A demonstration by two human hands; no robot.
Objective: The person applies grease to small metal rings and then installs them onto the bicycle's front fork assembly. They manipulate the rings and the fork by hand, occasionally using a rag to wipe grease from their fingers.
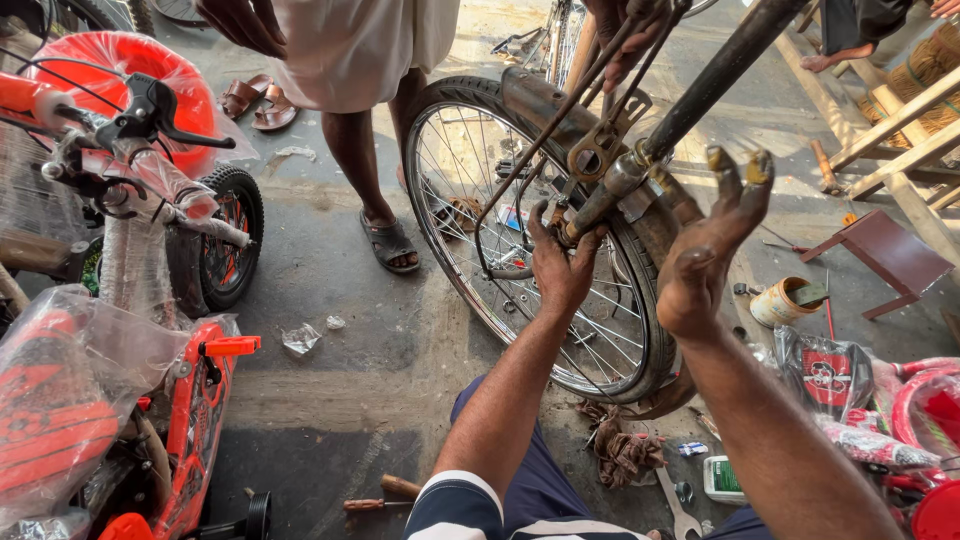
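Grey concrete floor (340, 380), stained and littered with scraps, carries everything in view. At its centre stands a bicycle wheel (540, 240) with a worn tyre and thin spokes, under a rusty mudguard (545, 100) and a dark fork (700, 85) slanting up toward one o'clock. The left hand (560, 262) sits on the hub side of that wheel, fingers curled and pinching the lower end of the fork where the thin metal stays (560, 130) meet; exactly what small part lies under the fingertips cannot be told. The right hand (712, 250) is just beside the tyre at three o'clock, fingers spread wide and greasy, holding nothing.

At twelve o'clock another person's hand (625, 35) grips the stays, and at eleven o'clock a person in a pale cloth stands in a sandal (388, 243). Near five o'clock lie a rag (625, 450), a spanner (682, 510) and a small green-and-white box (722, 478); a tin (780, 300) sits at three o'clock, with a low maroon stool (885, 250) beyond it. At nine o'clock a red children's bicycle (150, 170) stands wrapped in plastic, and another wrapped one (100, 410) is at seven o'clock. A wooden-handled tool (385, 492) lies at six o'clock.
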